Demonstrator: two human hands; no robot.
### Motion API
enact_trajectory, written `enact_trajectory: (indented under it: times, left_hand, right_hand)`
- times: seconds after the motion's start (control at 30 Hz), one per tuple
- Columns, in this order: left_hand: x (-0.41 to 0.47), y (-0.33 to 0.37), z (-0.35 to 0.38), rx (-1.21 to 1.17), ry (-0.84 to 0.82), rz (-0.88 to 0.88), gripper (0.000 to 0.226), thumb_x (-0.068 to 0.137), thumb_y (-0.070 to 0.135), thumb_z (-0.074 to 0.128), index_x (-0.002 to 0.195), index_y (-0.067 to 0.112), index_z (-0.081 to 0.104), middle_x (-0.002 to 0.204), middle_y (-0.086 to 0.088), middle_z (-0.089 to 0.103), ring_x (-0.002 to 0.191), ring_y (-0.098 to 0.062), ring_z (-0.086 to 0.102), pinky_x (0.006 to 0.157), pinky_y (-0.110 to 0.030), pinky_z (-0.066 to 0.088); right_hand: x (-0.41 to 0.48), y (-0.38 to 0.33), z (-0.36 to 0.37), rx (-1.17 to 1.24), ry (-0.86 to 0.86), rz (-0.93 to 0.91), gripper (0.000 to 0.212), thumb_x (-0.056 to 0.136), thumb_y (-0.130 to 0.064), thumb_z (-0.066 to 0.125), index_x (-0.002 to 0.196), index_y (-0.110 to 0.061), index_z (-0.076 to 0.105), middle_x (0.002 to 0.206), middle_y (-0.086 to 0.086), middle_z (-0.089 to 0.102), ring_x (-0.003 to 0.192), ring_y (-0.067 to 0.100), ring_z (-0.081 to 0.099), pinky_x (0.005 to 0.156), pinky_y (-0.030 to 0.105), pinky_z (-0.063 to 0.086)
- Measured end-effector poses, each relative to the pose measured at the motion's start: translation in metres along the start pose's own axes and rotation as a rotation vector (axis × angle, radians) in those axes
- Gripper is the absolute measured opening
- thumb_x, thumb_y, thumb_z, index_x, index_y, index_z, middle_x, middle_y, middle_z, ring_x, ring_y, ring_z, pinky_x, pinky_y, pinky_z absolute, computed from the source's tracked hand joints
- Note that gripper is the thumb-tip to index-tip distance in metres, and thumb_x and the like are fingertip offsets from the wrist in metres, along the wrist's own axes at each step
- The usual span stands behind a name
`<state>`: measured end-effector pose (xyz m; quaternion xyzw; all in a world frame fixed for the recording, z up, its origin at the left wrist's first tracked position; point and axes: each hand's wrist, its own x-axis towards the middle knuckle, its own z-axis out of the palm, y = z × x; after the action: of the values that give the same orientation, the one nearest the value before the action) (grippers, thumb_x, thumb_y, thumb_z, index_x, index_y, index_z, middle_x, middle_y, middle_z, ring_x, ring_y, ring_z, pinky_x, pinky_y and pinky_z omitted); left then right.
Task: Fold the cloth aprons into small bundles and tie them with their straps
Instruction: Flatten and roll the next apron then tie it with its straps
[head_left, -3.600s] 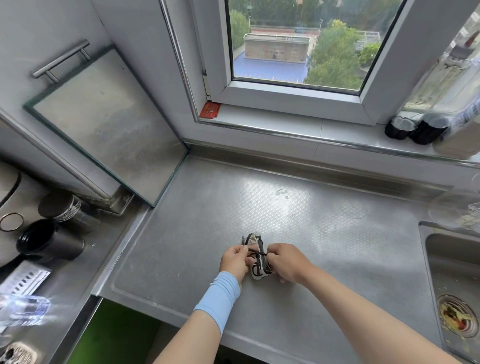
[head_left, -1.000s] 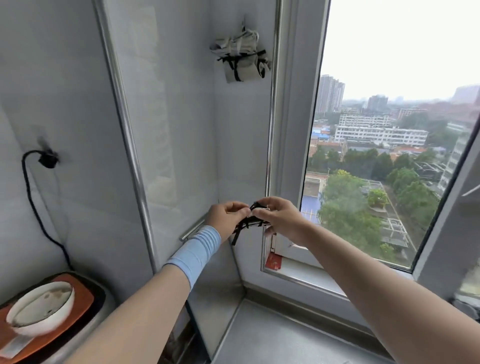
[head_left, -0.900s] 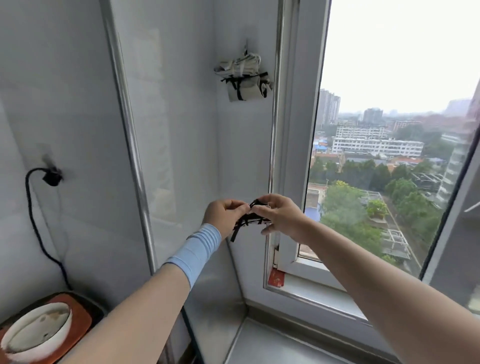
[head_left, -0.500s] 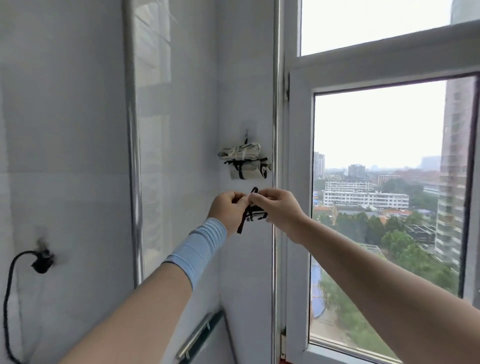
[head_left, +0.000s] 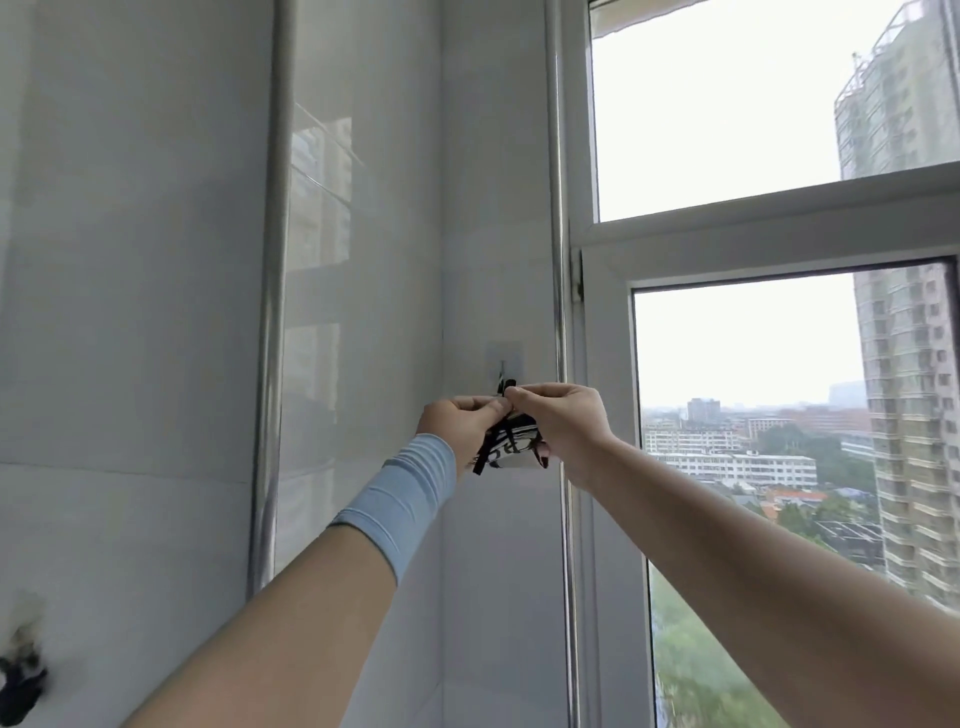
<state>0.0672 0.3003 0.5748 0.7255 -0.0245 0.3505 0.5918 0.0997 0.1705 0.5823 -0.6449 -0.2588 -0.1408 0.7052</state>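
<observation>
Head view: apron bundle (head_left: 511, 453) is held up near the far wall (head_left: 498, 208), its strap (head_left: 485, 458) pinched by left hand (head_left: 460, 427) and right hand (head_left: 563, 415), both clamped. Wall hook (head_left: 503, 370) is seen just above the fingertips (head_left: 511, 391), right hand nearer.

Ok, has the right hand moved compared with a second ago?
Yes. The right hand rose to the wall hook: well below it before, its fingers now just under it.

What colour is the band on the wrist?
The band is light blue; the head view shows it.
</observation>
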Motion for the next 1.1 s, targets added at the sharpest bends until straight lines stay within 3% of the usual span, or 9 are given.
enact_trajectory:
  times: [0.1, 0.27, 0.4, 0.6, 0.67, 0.73, 0.83, 0.97, 1.1]
  left_hand:
    - [0.020, 0.015, 0.001, -0.056, 0.003, -0.069, 0.018, 0.076, 0.028, 0.080, 0.087, 0.015, 0.077, 0.083, -0.006, 0.076, 0.074, -0.021, 0.072, 0.075, -0.032, 0.059]
    - [0.047, 0.032, 0.010, 0.012, 0.022, -0.030, 0.020, 0.084, 0.026, 0.066, 0.090, 0.009, 0.075, 0.083, -0.007, 0.072, 0.078, -0.024, 0.067, 0.078, -0.037, 0.056]
    - [0.059, 0.025, 0.011, 0.212, 0.001, 0.154, 0.036, 0.090, 0.003, 0.042, 0.096, 0.020, 0.072, 0.098, 0.004, 0.073, 0.087, -0.012, 0.065, 0.071, -0.022, 0.053]
    - [0.067, 0.010, 0.013, 0.632, -0.216, 0.248, 0.030, 0.098, 0.030, 0.041, 0.116, 0.034, 0.065, 0.113, 0.008, 0.069, 0.102, -0.016, 0.063, 0.094, -0.035, 0.049]
    - [0.068, 0.012, 0.009, 0.728, -0.233, 0.303, 0.026, 0.097, 0.033, 0.043, 0.104, 0.039, 0.067, 0.106, 0.006, 0.070, 0.095, -0.020, 0.065, 0.089, -0.035, 0.052]
    - [0.073, 0.016, 0.004, 0.830, -0.236, 0.333, 0.030, 0.095, 0.040, 0.044, 0.074, 0.041, 0.065, 0.100, -0.002, 0.067, 0.093, -0.026, 0.062, 0.088, -0.039, 0.052]
    - [0.080, 0.017, -0.002, 0.957, -0.232, 0.234, 0.046, 0.089, 0.059, 0.038, 0.055, 0.035, 0.059, 0.091, -0.009, 0.061, 0.089, -0.031, 0.062, 0.085, -0.043, 0.052]
    - [0.087, 0.010, -0.007, 0.951, -0.207, 0.208, 0.044, 0.099, 0.046, 0.036, 0.067, 0.019, 0.051, 0.069, -0.002, 0.057, 0.066, -0.022, 0.056, 0.063, -0.031, 0.044]
    - [0.091, 0.011, -0.006, 0.863, -0.162, 0.237, 0.016, 0.092, 0.025, 0.052, 0.101, 0.032, 0.064, 0.094, 0.006, 0.068, 0.085, -0.017, 0.063, 0.075, -0.027, 0.051]
  right_hand:
    - [0.023, -0.008, 0.000, -0.022, 0.061, -0.024, 0.011, 0.077, -0.026, 0.080, 0.071, -0.017, 0.078, 0.065, 0.003, 0.072, 0.055, 0.019, 0.066, 0.044, 0.023, 0.046]
    - [0.060, -0.021, 0.000, -0.150, 0.088, -0.082, 0.015, 0.080, -0.026, 0.075, 0.066, -0.021, 0.076, 0.071, 0.004, 0.075, 0.072, 0.026, 0.072, 0.070, 0.037, 0.061]
    - [0.076, -0.029, -0.011, -0.259, -0.005, -0.049, 0.014, 0.085, -0.029, 0.074, 0.092, -0.018, 0.077, 0.084, 0.004, 0.074, 0.074, 0.020, 0.068, 0.055, 0.024, 0.048]
    - [0.082, -0.017, -0.024, -0.411, -0.139, -0.015, 0.012, 0.085, -0.027, 0.076, 0.086, -0.015, 0.075, 0.076, 0.002, 0.074, 0.061, 0.013, 0.067, 0.048, 0.018, 0.047]
    - [0.088, -0.018, -0.022, -0.394, -0.130, -0.037, 0.010, 0.084, -0.024, 0.076, 0.082, -0.014, 0.075, 0.074, 0.003, 0.073, 0.059, 0.014, 0.066, 0.051, 0.021, 0.050]
    - [0.093, -0.023, -0.018, -0.412, -0.139, -0.050, 0.010, 0.084, -0.024, 0.076, 0.081, -0.014, 0.076, 0.078, 0.006, 0.074, 0.065, 0.017, 0.068, 0.059, 0.027, 0.057]
    - [0.101, -0.026, -0.014, -0.491, -0.173, -0.028, 0.010, 0.084, -0.025, 0.075, 0.084, -0.015, 0.076, 0.082, 0.005, 0.074, 0.070, 0.018, 0.069, 0.056, 0.025, 0.053]
    - [0.110, -0.023, -0.011, -0.574, -0.148, -0.060, 0.010, 0.085, -0.027, 0.075, 0.083, -0.016, 0.076, 0.064, -0.004, 0.062, 0.055, 0.010, 0.053, 0.048, 0.019, 0.039]
    - [0.117, -0.022, -0.003, -0.625, -0.141, -0.089, 0.011, 0.084, -0.026, 0.076, 0.085, -0.016, 0.077, 0.064, -0.004, 0.059, 0.056, 0.011, 0.051, 0.050, 0.021, 0.039]
